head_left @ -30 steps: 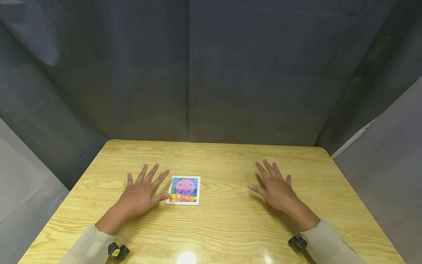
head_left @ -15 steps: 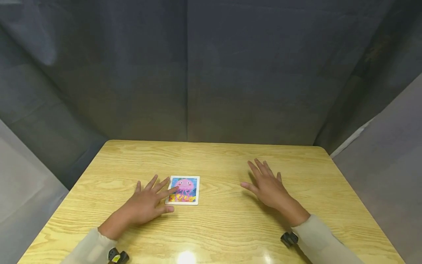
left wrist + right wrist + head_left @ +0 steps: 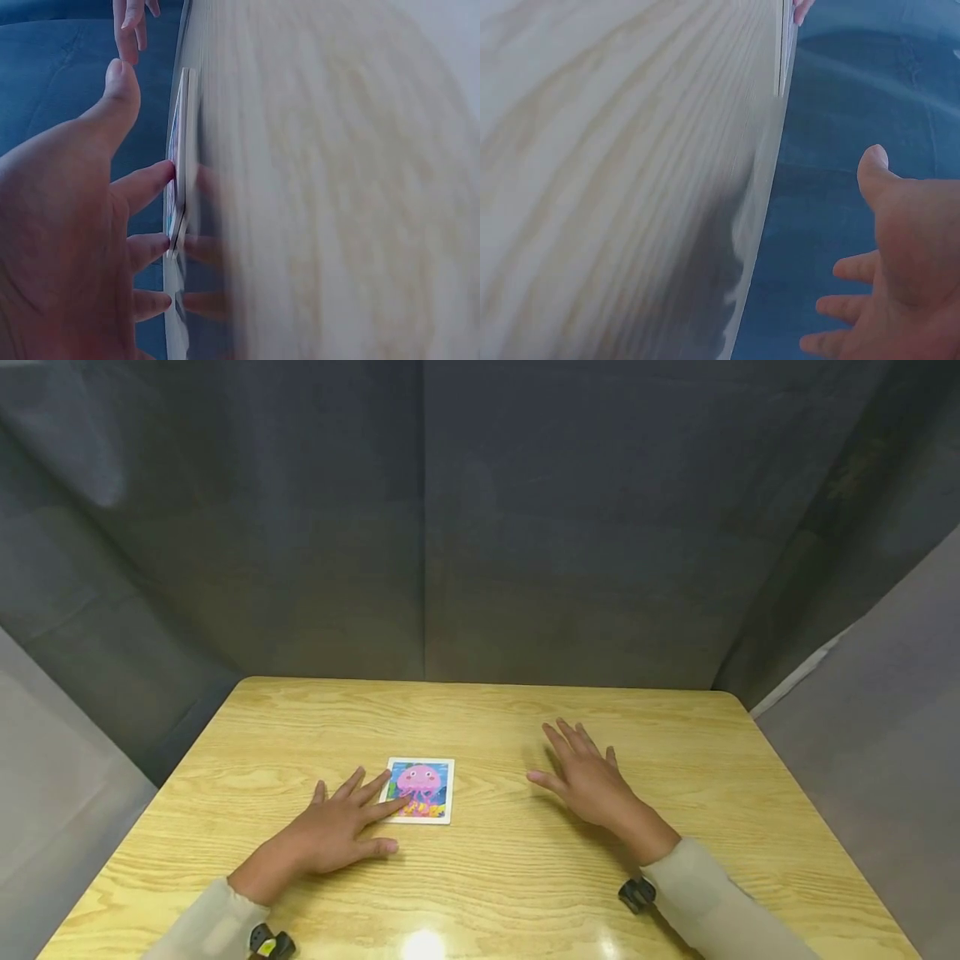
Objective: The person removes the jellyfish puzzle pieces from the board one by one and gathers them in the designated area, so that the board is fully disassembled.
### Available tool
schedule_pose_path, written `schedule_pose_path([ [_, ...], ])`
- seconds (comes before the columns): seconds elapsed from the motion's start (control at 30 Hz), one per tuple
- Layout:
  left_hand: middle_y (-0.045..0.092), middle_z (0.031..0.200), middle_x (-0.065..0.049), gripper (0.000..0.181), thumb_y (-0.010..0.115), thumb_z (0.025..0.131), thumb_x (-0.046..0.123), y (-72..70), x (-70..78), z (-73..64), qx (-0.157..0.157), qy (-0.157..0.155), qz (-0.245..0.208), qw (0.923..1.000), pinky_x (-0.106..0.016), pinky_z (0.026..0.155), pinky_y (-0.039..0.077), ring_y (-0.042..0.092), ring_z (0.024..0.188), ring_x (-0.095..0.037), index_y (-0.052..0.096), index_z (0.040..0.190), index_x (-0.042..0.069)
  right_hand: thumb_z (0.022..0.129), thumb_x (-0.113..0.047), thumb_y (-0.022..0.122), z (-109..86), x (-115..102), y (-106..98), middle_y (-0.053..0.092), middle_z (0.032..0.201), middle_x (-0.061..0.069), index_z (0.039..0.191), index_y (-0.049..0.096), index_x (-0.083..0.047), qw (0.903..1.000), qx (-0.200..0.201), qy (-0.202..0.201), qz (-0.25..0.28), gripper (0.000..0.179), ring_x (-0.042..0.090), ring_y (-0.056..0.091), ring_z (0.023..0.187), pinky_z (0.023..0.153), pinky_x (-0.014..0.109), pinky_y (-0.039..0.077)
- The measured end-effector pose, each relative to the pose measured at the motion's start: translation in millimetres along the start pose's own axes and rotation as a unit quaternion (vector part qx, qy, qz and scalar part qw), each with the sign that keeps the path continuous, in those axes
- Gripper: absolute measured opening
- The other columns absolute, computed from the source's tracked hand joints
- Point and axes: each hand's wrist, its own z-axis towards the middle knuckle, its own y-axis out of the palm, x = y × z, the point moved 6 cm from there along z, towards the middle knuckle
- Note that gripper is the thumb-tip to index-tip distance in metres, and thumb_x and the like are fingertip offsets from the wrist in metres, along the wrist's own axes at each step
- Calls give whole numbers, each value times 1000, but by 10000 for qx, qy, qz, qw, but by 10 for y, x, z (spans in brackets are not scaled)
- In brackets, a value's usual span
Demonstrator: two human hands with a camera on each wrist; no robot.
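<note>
A square picture board [image 3: 429, 777] with a pink jellyfish and a pale border lies flat, left of the table's middle. My left hand [image 3: 330, 835] is spread at its left side, and the index finger reaches over the picture. In the left wrist view the index and middle fingertips touch the face of the board [image 3: 182, 150], which shows from its edge; the thumb stands apart from it. Over the table to the right hovers my right hand [image 3: 596, 789], fingers spread, holding nothing. The right wrist view shows that hand [image 3: 907, 270] raised off the surface.
The wood-grain table [image 3: 480, 885] reaches back to a dark curtain [image 3: 570, 527]. Lighter grey cloth [image 3: 885, 735] hangs along the right side, and more [image 3: 52, 810] on the left. Small black devices [image 3: 637, 895] are worn at both wrists.
My left hand has shifted slightly right and nearer, bringing its fingers onto the jellyfish board. The right hand has drifted left. The board has stayed about where it was.
</note>
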Motion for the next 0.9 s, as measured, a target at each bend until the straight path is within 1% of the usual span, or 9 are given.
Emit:
schedule_pose_path([
  [0.3, 11, 174, -5, 71, 46, 98, 73, 14, -7, 83, -146, -55, 67, 9999, -87, 106, 7, 9, 156, -48, 34, 160, 42, 101, -59, 56, 146, -144, 155, 15, 172, 17, 165, 22, -14, 9991, -312, -198, 229, 86, 47, 14, 156, 110, 83, 16],
  [0.37, 10, 174, -5, 71, 45, 97, 74, 21, -11, 109, -158, -49, 93, 9998, -87, 106, 7, 9, 156, -48, 33, 160, 42, 101, -59, 56, 171, -182, 181, 16, 172, 17, 166, 22, -14, 9987, -376, -235, 267, 86, 46, 15, 156, 111, 81, 19],
  [0.57, 10, 174, -5, 72, 43, 97, 76, 41, -23, 183, -173, 13, 113, 9998, -88, 106, 7, 8, 156, -47, 32, 160, 44, 102, -57, 56, 231, -314, 216, 18, 171, 19, 165, 23, -11, 9972, -468, -426, 405, 84, 44, 21, 155, 117, 70, 26],
  [0.67, 10, 174, -5, 71, 43, 97, 76, 40, -26, 212, -163, 2, 116, 9998, -88, 105, 7, 9, 157, -47, 32, 160, 44, 103, -56, 56, 271, -374, 239, 18, 171, 18, 165, 23, -10, 9965, -515, -488, 449, 84, 43, 22, 155, 119, 64, 27],
  [0.9, 9, 174, -5, 71, 44, 98, 74, 42, -3, 275, -209, -24, 121, 9997, -88, 106, 7, 8, 157, -47, 32, 160, 43, 103, -56, 56, 375, -500, 320, 19, 171, 15, 165, 25, -12, 9952, -685, -543, 447, 82, 37, 24, 156, 121, 57, 30],
])
